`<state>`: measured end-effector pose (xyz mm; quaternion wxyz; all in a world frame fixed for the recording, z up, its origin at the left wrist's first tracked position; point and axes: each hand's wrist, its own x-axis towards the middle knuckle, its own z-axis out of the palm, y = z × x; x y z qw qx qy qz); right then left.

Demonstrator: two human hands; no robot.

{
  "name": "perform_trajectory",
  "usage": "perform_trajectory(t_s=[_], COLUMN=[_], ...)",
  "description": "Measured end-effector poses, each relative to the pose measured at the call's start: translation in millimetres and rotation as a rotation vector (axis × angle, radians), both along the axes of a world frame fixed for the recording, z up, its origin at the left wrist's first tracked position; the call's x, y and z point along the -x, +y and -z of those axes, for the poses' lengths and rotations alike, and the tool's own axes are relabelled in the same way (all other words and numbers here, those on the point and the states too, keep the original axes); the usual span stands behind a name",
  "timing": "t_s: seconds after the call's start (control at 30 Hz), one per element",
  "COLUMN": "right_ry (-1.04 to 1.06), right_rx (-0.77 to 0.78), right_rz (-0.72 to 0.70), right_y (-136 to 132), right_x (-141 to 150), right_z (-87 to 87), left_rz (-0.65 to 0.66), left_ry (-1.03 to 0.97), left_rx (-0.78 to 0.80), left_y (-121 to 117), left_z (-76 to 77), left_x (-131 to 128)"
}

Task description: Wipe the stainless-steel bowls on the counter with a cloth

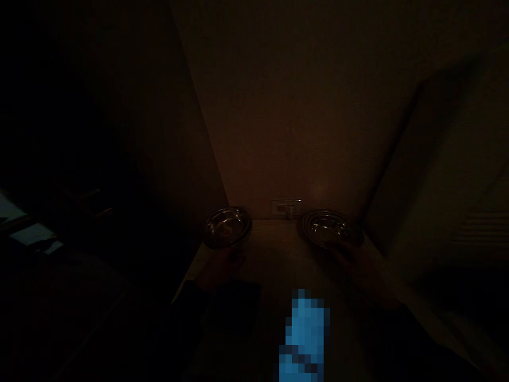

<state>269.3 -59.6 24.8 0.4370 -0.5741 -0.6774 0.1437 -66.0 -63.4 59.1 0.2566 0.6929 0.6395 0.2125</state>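
Lying far back on the table point(274, 241), the left dish point(227, 229) and right dish point(331, 228) should prove stiff, slippery, best held by their rims. Our left grip point(223, 265) and right grip point(356, 262) are near them; we cannot tell whether either pinches.

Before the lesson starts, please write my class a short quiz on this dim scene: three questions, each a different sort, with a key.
1. Which fitting shows on the wall, between the left metal dish and the right metal dish?
a) a clock
b) an electrical plate
c) a mirror

2. True or false: the left hand is nearer the right metal dish than the left metal dish.

3. Fill in the blank: the right hand is at the ____ edge of the right metal dish, as the wearer sees it.

Key: 1. b. 2. False; the left hand is nearer the left metal dish. 3. near.
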Motion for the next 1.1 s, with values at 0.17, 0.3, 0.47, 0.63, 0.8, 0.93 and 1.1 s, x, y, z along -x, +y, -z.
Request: perform_trajectory(t_s=[0.17, 0.3, 0.47, 0.63, 0.8, 0.93, 1.1], right_ry=[-0.141, -0.245, -0.325, -0.358, -0.356, -0.352, -0.371], right_rx=[0.195, 0.288, 0.344, 0.378, 0.398, 0.406, 0.411], right_rz=[-0.364, -0.529, -0.570, -0.653, -0.679, -0.700, -0.734], right_y=[-20, -32, -33, -29, -28, -30, -33], right_x=[54, 96, 133, 156, 169, 177, 187], right_z=[-9.3, -8.7, -1.1, 13.4, 22.4, 21.0, 17.4], left_rz=[-0.068, -0.049, 0.017, 0.067, 0.051, 0.047, 0.061], left_ry=[0.081, 0.052, 0.012, -0.027, -0.053, -0.076, -0.042], left_rx=[0.076, 0.128, 0.198, 0.222, 0.176, 0.160, 0.158], left_y=[-25, -37, -44, -50, -55, -58, -66], left_z=[23.4, 34.3, 37.0, 42.8, 48.4, 51.1, 48.1], left_x=[30, 40, 57, 71, 80, 89, 92])
